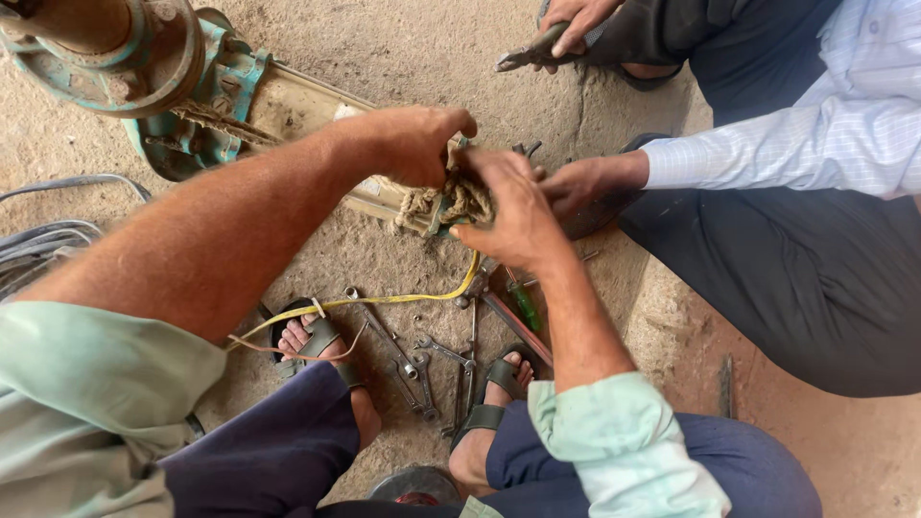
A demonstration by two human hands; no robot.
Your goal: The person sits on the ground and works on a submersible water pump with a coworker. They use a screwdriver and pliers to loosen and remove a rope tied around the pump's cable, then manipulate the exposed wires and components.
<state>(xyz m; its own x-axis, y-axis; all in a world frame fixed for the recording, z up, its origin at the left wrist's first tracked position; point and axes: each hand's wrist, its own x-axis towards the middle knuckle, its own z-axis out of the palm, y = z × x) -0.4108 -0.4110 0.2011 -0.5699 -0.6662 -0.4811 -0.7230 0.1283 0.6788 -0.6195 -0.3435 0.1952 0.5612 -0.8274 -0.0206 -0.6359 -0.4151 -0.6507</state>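
My left hand (414, 144) is closed over a frayed tan rope (418, 203) wound round the end of a long beige metal bar (297, 101). My right hand (513, 206) grips the same rope bundle from the right, fingers curled on it. A yellow cable (384, 300) trails from under my right hand toward my left foot. Another person's hand (585, 182), in a white checked sleeve, touches the bar's end beside my right hand. That person's other hand (574, 21) holds pliers (526, 53) at the top.
Several spanners (422, 369) and a green-handled screwdriver (524, 305) lie on the dirt floor between my sandalled feet. A teal flanged pipe fitting (115, 67) stands at top left. Grey cables (43, 240) run along the left edge.
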